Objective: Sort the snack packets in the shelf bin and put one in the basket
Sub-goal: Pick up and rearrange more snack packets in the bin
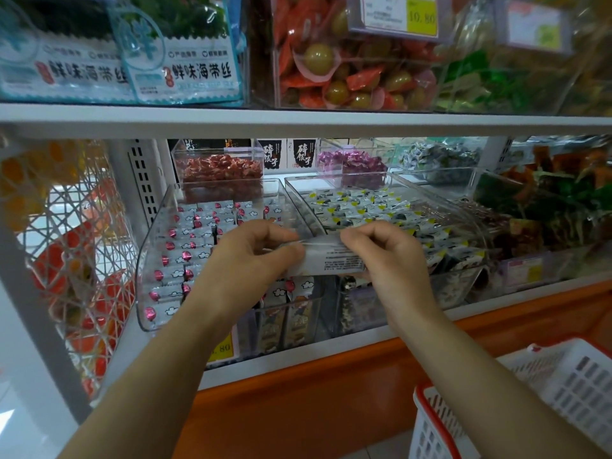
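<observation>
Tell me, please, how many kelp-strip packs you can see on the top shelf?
2: one kelp-strip pack at the far left, another just right of it, overlapping its edge. More may be hidden behind them.

1. Two arms in shot, both bare: the left forearm (pixel 162 376) runs uncovered from the wrist down to the near left edge.
2. Same story on the right: the right forearm (pixel 460 369) is uncovered all the way to the near right corner.
3. The left hand (pixel 255 260) is bare, knuckles and thumb plainly showing.
4. The right hand (pixel 387 256) is bare too, its back and knuckles plain to see.
5. Both forearms look slim at the wrist and broaden toward the near edge.
</observation>
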The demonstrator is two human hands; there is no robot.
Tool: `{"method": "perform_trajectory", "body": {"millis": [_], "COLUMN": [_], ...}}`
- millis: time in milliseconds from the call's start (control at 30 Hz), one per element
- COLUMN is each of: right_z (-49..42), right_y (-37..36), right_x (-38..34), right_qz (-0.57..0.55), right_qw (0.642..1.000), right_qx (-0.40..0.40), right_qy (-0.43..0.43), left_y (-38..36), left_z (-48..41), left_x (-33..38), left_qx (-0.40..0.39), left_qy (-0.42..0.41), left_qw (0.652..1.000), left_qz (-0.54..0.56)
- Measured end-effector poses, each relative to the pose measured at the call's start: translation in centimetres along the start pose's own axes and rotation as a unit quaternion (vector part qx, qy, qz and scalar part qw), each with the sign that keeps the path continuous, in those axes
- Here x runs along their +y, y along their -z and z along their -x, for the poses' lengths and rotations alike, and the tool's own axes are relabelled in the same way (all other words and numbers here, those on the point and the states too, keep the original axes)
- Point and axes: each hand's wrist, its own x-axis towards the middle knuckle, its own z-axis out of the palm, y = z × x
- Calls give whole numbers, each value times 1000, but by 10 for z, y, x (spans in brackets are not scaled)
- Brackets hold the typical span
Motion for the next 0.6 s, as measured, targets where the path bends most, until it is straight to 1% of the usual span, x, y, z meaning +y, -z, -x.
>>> {"method": "perform_trajectory", "body": {"millis": [133, 233, 267, 367, 400, 467, 567, 600], "right_z": [3, 3, 2, -1, -2, -4, -8, -10], "right_y": [1, 1, 0, -1, -1, -1, -2, -3], "right_x": [0, 0, 1, 5, 6, 7, 7, 7], "right_qz": [28, 45, 39, -34, -32, -30, -56, -49], "right_qw": [999, 998, 998, 994, 993, 993, 996, 997], "right_qx": [-16, -40, -50, -105, -115, -114, -72, -56], "right_qy": [37, 32, 25, -20, -18, 5, 8, 5], "left_y": [1, 1, 1, 2, 3, 4, -2, -4], "left_z": [-3, -5, -6, -11, -13, -17, -18, -19], "left_x": [-1, -3, -4, -6, -6, -7, -6, -6], "left_qx": [17, 52, 63, 107, 117, 100, 11, -3], "left_qy": [26, 31, 32, 38, 38, 33, 6, -2], "left_qw": [997, 995, 994, 987, 985, 987, 998, 998], "left_qz": [67, 80, 83, 110, 121, 118, 69, 56]}}
